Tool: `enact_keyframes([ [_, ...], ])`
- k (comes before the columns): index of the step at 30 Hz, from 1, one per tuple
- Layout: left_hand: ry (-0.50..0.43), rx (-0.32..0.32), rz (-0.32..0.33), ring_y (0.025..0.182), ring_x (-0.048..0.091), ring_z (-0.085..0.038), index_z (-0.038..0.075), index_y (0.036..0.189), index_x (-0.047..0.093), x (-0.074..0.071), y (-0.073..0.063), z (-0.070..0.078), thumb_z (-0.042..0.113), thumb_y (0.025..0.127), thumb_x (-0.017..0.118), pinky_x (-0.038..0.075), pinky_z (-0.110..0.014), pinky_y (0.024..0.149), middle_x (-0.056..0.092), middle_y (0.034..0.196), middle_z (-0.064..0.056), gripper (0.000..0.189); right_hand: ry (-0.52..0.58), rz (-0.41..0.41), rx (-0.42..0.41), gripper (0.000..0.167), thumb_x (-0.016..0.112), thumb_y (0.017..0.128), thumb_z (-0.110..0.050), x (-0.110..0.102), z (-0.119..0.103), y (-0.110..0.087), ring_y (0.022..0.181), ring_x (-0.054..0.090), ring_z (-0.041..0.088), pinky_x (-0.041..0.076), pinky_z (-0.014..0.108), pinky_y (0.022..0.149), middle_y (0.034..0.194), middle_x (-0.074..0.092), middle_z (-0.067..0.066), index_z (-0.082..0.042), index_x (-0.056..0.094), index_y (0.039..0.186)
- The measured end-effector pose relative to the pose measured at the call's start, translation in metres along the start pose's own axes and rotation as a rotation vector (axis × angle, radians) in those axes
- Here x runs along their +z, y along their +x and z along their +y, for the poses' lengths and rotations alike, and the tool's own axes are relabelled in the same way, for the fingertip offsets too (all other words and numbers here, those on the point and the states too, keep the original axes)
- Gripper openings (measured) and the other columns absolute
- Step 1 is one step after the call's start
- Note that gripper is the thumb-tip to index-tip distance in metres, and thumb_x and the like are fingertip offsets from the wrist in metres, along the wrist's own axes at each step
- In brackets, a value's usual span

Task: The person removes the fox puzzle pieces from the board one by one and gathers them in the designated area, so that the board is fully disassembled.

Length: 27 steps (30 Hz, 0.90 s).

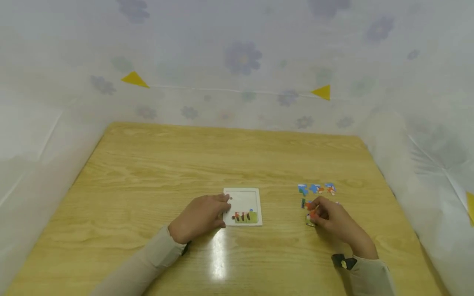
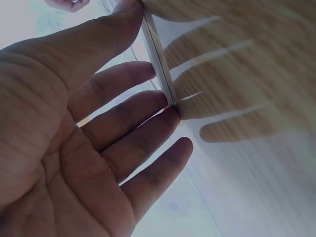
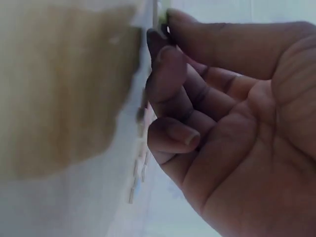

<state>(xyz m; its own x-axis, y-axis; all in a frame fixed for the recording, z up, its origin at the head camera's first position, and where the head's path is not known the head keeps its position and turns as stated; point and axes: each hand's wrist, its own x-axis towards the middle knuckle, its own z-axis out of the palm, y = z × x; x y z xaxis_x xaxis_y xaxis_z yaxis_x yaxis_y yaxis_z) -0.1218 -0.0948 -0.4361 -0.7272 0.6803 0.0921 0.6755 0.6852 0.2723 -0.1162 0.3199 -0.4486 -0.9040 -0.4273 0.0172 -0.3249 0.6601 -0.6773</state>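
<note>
A square white puzzle tray (image 1: pixel 260 205) lies on the table, with joined puzzle pieces (image 1: pixel 246 217) in green, brown and red along its lower right. My left hand (image 1: pixel 201 216) rests at the tray's left side. Its fairly straight fingers (image 2: pixel 143 140) touch the tray edge (image 2: pixel 159 61) in the left wrist view. To the right, my right hand (image 1: pixel 338 222) pinches a puzzle piece (image 1: pixel 309 221) between thumb and forefinger, low over the table. In the right wrist view, only a greenish bit of this piece (image 3: pixel 162 19) shows; the other fingers curl inward.
Loose blue and orange puzzle pieces (image 1: pixel 316 188) lie in a row beyond my right hand. Another loose piece (image 1: pixel 303 203) lies nearer, with others partly hidden by that hand. The wooden table (image 1: pixel 166 164) is enclosed by pale flowered sheeting (image 1: pixel 207 53) bearing yellow triangles.
</note>
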Motion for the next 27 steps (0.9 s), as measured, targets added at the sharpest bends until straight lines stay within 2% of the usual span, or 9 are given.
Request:
enact_keyframes([
  [3,-0.004,0.003,0.0,0.121,0.066,-0.026,0.012,0.099,0.074,0.0,0.0,0.0,0.03,0.078,0.09,0.06,-0.038,0.085,0.066,0.136,-0.012,0.033,-0.037,0.028,0.049,0.017,0.075,0.091,0.002,0.005,-0.005,-0.001,0.073,0.059,0.005,0.053,0.024,0.064,0.085,0.064,-0.005,-0.005,0.064,0.103],
  [6,-0.01,0.001,0.002,0.121,0.066,-0.027,0.012,0.098,0.073,0.0,0.0,0.0,0.03,0.077,0.09,0.06,-0.038,0.085,0.067,0.135,-0.012,0.032,-0.066,0.045,0.055,0.018,0.077,0.089,0.002,0.009,-0.01,0.0,0.076,0.06,0.007,0.054,0.025,0.066,0.087,0.064,-0.004,-0.006,0.065,0.099],
  [13,-0.013,0.004,0.004,0.121,0.067,-0.028,0.011,0.095,0.072,0.0,0.001,0.001,0.028,0.077,0.09,0.06,-0.039,0.085,0.067,0.135,-0.014,0.031,-0.149,0.051,0.079,0.026,0.078,0.088,0.003,0.012,-0.014,-0.001,0.083,0.06,0.012,0.054,0.027,0.069,0.094,0.064,-0.001,-0.002,0.066,0.11],
  [16,-0.008,0.005,0.004,0.12,0.067,-0.028,0.011,0.093,0.071,-0.001,0.001,0.001,0.029,0.077,0.091,0.06,-0.039,0.084,0.067,0.135,-0.014,0.031,-0.179,0.047,0.085,0.024,0.078,0.088,0.002,0.013,-0.016,-0.002,0.083,0.058,0.013,0.053,0.028,0.069,0.093,0.062,0.0,-0.003,0.064,0.106],
  [21,-0.013,0.003,0.0,0.12,0.067,-0.028,0.012,0.091,0.07,0.0,0.001,0.0,0.029,0.077,0.091,0.06,-0.038,0.084,0.067,0.135,-0.013,0.03,-0.198,0.085,0.024,0.024,0.08,0.087,0.002,0.015,-0.025,0.001,0.076,0.053,0.009,0.051,0.025,0.064,0.09,0.058,-0.001,-0.006,0.061,0.101],
  [24,-0.008,-0.001,-0.007,0.121,0.066,-0.027,0.013,0.093,0.071,0.001,0.0,0.0,0.03,0.077,0.09,0.06,-0.038,0.085,0.067,0.136,-0.012,0.031,-0.192,0.098,-0.027,0.025,0.078,0.09,-0.002,0.019,-0.041,0.01,0.073,0.052,0.007,0.05,0.025,0.061,0.09,0.057,-0.002,-0.004,0.06,0.106],
  [27,-0.004,-0.003,-0.009,0.121,0.066,-0.028,0.013,0.094,0.072,0.001,0.0,-0.001,0.031,0.076,0.09,0.06,-0.039,0.085,0.067,0.136,-0.012,0.031,-0.167,0.047,-0.044,0.029,0.075,0.095,-0.01,0.028,-0.066,0.028,0.07,0.054,0.006,0.05,0.026,0.059,0.089,0.058,-0.005,-0.003,0.06,0.119],
])
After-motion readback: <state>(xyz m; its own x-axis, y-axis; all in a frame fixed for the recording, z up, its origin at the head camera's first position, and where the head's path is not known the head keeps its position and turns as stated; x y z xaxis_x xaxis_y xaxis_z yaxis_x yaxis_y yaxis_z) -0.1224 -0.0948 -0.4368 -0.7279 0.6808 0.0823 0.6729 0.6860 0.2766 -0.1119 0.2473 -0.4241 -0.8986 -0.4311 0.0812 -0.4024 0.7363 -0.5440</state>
